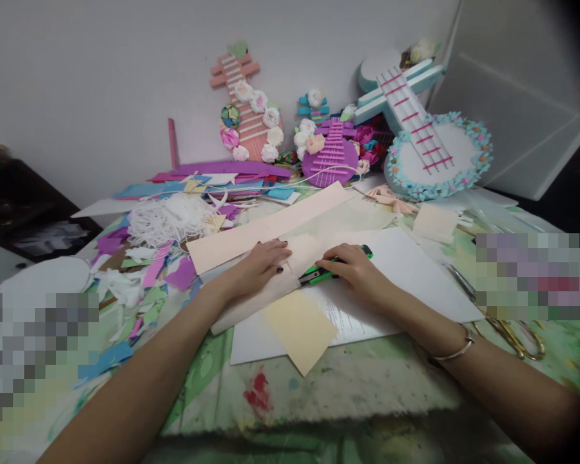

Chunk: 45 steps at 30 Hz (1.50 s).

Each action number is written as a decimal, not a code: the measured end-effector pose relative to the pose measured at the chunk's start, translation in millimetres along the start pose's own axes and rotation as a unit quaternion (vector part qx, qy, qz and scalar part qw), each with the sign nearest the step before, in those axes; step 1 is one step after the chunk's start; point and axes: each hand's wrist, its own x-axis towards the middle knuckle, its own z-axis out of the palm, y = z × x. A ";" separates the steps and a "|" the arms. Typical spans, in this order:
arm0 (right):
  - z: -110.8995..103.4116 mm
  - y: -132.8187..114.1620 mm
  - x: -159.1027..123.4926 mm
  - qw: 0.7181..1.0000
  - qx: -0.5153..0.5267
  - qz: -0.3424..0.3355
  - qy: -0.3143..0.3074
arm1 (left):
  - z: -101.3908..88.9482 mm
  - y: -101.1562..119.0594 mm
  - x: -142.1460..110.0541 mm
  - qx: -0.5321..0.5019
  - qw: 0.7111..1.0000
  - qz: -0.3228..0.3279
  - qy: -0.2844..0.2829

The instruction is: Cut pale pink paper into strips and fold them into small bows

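My left hand (pixel 261 263) lies flat, fingers together, pressing down on a long cream foam strip (pixel 251 238) that runs across the table. My right hand (pixel 355 267) is closed around a green utility knife (pixel 319 274), its tip against the strip just right of my left fingertips. Under the strip lies a white printed sheet (pixel 406 270), with a pale yellow square (pixel 299 328) on top of it near the front. A thin bracelet (pixel 457 351) circles my right wrist.
Foam guitar models stand along the back wall: salmon (pixel 244 109), purple (pixel 331 154), light blue (pixel 430 148). Coloured foam scraps and a tangle of white string (pixel 167 219) fill the left side. Gold-handled scissors (pixel 502 328) lie at the right. A green patterned cloth (pixel 319 386) covers the table.
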 end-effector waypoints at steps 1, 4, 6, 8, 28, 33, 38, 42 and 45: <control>0.5 0.9 0.0 1.000 -0.001 -0.003 0.005 | 0.3 -1.5 -0.3 -0.016 1.000 0.008 0.017; 2.1 2.7 -0.5 1.000 -0.004 -0.017 0.014 | 2.0 -5.5 0.0 -0.063 0.994 0.028 0.081; 3.0 3.1 -1.0 1.000 -0.003 -0.021 0.017 | 3.5 -6.5 1.5 -0.076 0.989 0.031 0.120; 3.4 3.1 -1.5 1.000 -0.002 -0.018 0.017 | 4.6 -6.1 3.3 -0.072 0.985 0.012 0.158; -0.8 -1.3 -1.6 1.000 -0.011 0.002 -0.008 | 9.9 -19.6 20.8 -0.046 0.965 0.108 0.233; -2.1 -1.6 -2.7 1.000 -0.010 0.005 -0.016 | 12.1 -21.5 18.7 -0.058 0.961 0.093 0.254; -2.7 -2.3 -2.9 1.000 -0.013 0.005 -0.015 | 12.4 -20.3 18.5 -0.050 0.965 0.089 0.241; -4.2 -4.6 -3.4 1.000 -0.020 -0.001 -0.018 | 12.8 -19.2 19.2 -0.028 0.969 0.089 0.229; -6.8 -6.5 -5.4 0.999 -0.023 0.006 -0.030 | 11.6 -17.7 18.8 0.001 0.972 0.095 0.215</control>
